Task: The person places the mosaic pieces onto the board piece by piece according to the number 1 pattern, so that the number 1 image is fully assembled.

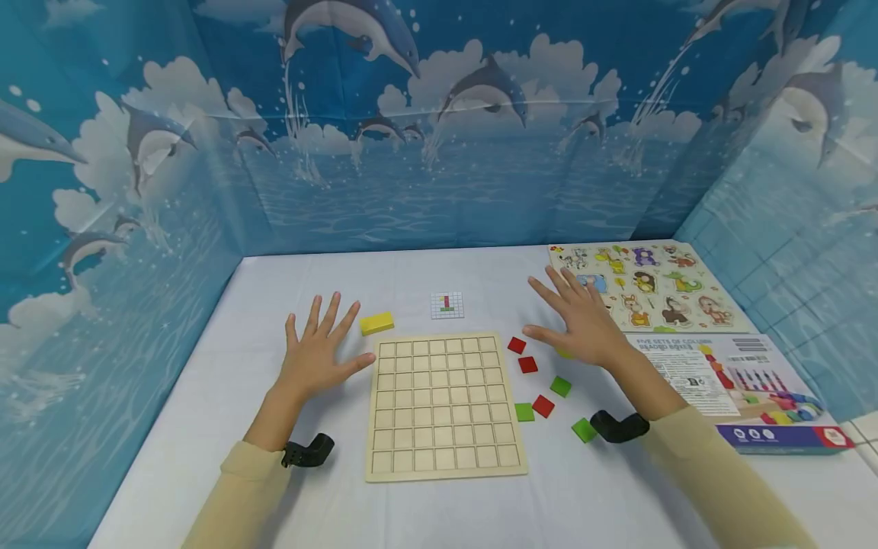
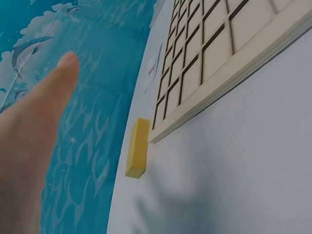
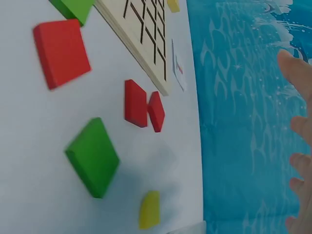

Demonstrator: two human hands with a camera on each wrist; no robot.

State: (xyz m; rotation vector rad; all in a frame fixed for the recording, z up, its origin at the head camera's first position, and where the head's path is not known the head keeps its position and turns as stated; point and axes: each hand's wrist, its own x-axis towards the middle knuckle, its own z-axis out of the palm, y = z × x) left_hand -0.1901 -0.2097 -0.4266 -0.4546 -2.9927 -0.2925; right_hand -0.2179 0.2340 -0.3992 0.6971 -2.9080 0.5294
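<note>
Both hands hover with fingers spread, holding nothing. The left hand (image 1: 317,358) is at the left edge of a wooden grid board (image 1: 442,408), whose square cells hold no tiles. Just beyond its fingers lies a yellow block (image 1: 377,324), also visible in the left wrist view. The right hand (image 1: 579,324) is above the table right of the board. Below and beside it lie red tiles (image 1: 527,364), green tiles (image 1: 561,386) and a yellow piece (image 3: 149,209) mostly hidden under the hand in the head view. Behind the board lies a small grid card (image 1: 447,305) with a coloured pattern.
An animal picture board (image 1: 652,290) lies at the back right, with a printed box (image 1: 741,389) in front of it. A white cloth covers the table (image 1: 329,503). Dolphin-print curtains (image 1: 439,191) stand at the back and sides. A black wrist camera is on each arm.
</note>
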